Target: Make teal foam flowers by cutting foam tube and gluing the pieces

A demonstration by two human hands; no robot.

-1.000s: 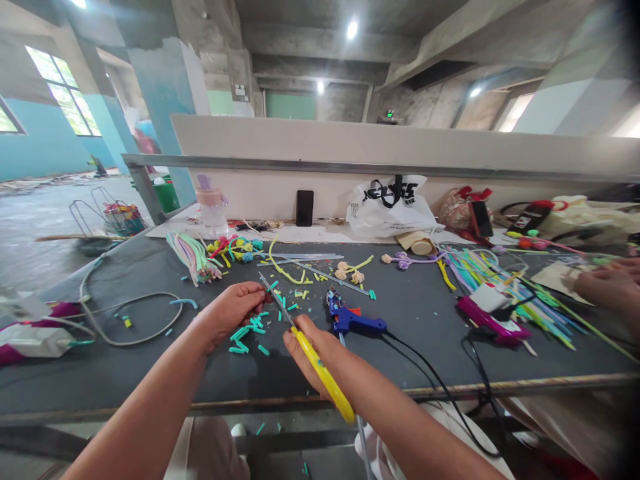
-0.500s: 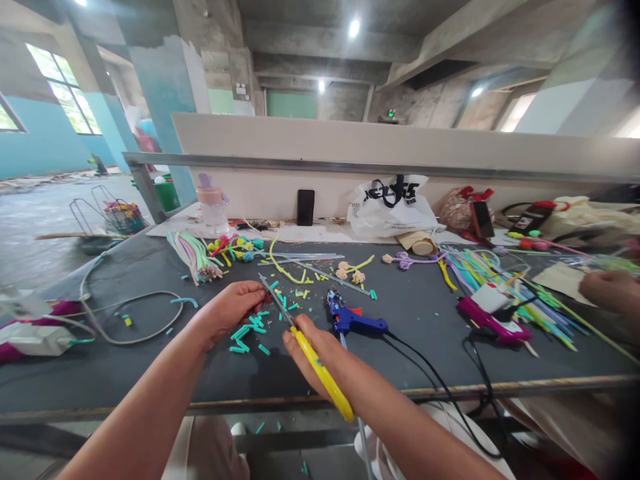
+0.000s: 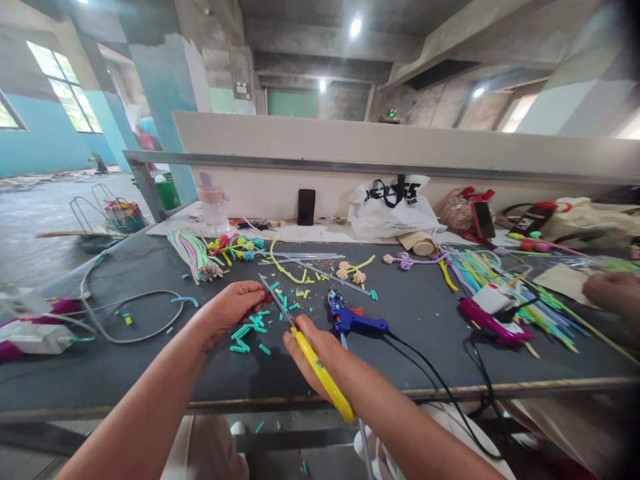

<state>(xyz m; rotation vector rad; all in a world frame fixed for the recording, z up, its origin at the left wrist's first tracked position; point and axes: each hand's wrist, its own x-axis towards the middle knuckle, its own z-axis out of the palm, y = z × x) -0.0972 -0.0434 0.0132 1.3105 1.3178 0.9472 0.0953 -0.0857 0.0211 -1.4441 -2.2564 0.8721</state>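
Observation:
My right hand (image 3: 315,353) is closed round scissors with a yellow handle (image 3: 325,377), the blades pointing up and to the left. My left hand (image 3: 240,303) is in a pinch beside the blade tips; whatever its fingers hold is hidden. Short cut turquoise pieces (image 3: 243,331) lie scattered on the dark table below the blades. Just right of the scissors lies a blue glue gun (image 3: 355,321) with an orange trigger, a clear stick coming out of its back end.
Bundled pale fuzzy stems (image 3: 193,257) lie at the back left. More coloured stems (image 3: 505,280) and a magenta power strip (image 3: 495,323) lie to the right, near another person's hand (image 3: 613,293). A black cord (image 3: 435,373) hangs over the table's front edge. A phone (image 3: 306,207) stands at the back.
My hands and the scissors look almost unmoved. The other person's hand at the far right has shifted slightly to the right.

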